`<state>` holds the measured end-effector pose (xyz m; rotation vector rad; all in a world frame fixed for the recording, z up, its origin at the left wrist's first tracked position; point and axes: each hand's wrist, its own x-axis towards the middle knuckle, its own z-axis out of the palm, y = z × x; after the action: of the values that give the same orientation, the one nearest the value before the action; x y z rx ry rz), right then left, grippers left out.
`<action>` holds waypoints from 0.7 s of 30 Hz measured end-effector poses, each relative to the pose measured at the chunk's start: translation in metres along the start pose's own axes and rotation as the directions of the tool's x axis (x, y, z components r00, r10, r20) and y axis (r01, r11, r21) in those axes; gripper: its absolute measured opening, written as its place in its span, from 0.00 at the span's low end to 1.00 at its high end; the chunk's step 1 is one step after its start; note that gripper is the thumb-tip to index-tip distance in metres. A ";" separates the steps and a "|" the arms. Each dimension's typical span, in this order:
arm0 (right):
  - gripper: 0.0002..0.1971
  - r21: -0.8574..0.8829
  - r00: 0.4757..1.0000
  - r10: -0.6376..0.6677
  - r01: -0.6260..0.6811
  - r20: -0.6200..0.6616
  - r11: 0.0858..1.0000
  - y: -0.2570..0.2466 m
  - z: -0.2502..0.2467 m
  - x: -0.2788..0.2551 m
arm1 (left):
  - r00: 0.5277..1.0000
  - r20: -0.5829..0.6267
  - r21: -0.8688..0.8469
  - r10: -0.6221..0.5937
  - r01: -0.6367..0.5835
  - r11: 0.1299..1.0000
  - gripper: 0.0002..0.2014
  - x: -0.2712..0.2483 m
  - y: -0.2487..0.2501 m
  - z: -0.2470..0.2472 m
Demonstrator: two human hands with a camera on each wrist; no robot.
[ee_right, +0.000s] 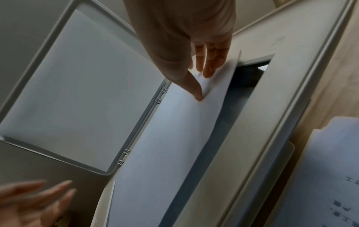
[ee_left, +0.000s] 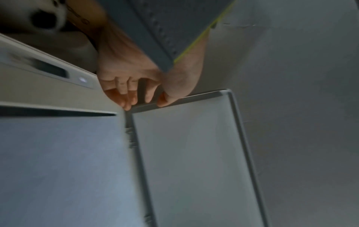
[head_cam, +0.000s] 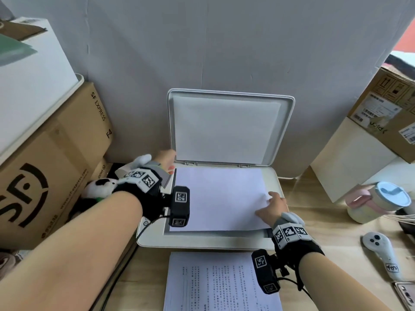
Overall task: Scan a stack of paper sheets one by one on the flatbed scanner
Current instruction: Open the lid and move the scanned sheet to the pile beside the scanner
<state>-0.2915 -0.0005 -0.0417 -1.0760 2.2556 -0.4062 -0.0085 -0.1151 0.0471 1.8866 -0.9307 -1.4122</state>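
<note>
the fingers (ee_right: 208,67) of the right hand (head_cam: 272,206) lay straight on the right edge of a blank sheet (head_cam: 219,198), the thumb pressed on top of it so that the paper buckled slightly between thumb and fingers; whether any finger reached under the edge could not be told. the sheet rested on the glass of the flatbed scanner (head_cam: 202,242), its near edge lifted a little off the dark glass in the right wrist view. the scanner lid (head_cam: 229,129) stood raised against the grey wall behind. the left hand (ee_left: 134,86) was at the lower left corner of that lid, by the hinge, fingers loosely spread and only slightly bent, their tips just beside or touching the lid's rim, gripping nothing that showed. the stack of printed sheets (head_cam: 222,283) lay on the wooden table (head_cam: 336,234) just in front of the scanner, text side up. cardboard boxes (head_cam: 56,158) stood to the left, a lidded cup (head_cam: 377,202) and a white controller (head_cam: 381,252) to the right.
</note>
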 end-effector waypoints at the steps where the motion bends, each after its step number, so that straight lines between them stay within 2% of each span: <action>1: 0.37 -0.018 1.000 0.010 -0.010 0.006 1.000 -0.001 0.000 0.001 | 0.999 0.007 0.018 -0.033 0.033 0.999 0.12 0.001 -0.012 -0.001; 4: 0.33 -0.131 0.999 0.034 -0.037 -0.019 0.991 -0.004 0.001 0.001 | 0.993 0.038 0.047 -0.114 0.112 0.993 0.09 -0.005 -0.042 -0.003; 7: 0.30 -0.243 0.998 0.041 -0.051 -0.045 0.969 -0.007 0.001 -0.002 | 0.990 0.029 0.105 -0.139 0.135 0.985 0.10 -0.010 -0.063 -0.004; 11: 0.27 -0.300 0.998 0.046 -0.059 -0.050 0.952 -0.008 0.002 -0.005 | 0.978 0.054 0.098 -0.202 0.196 0.976 0.04 -0.015 -0.072 -0.003; 14: 0.27 -0.315 0.997 0.052 -0.066 -0.050 0.947 -0.007 0.002 -0.008 | 0.978 0.054 0.074 -0.204 0.200 0.977 0.04 -0.018 -0.073 -0.004; 16: 0.27 -0.309 0.998 0.053 -0.063 -0.042 0.949 -0.006 0.000 -0.010 | 0.978 0.094 0.098 -0.188 0.179 0.979 0.07 -0.017 -0.080 -0.002; 18: 0.27 -0.285 0.998 0.053 -0.058 -0.026 0.957 -0.003 -0.002 -0.012 | 0.978 0.119 0.194 -0.172 0.147 0.970 0.12 -0.017 -0.085 0.000; 21: 0.25 -0.240 0.999 0.036 -0.037 -0.012 0.970 0.004 -0.006 -0.014 | 0.993 0.083 0.341 -0.089 0.056 0.938 0.09 -0.017 -0.091 0.001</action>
<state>-0.2910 0.0134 -0.0333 -1.1513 2.3726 -0.1225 0.0041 -0.0488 -0.0165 2.1344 -1.2284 -1.4722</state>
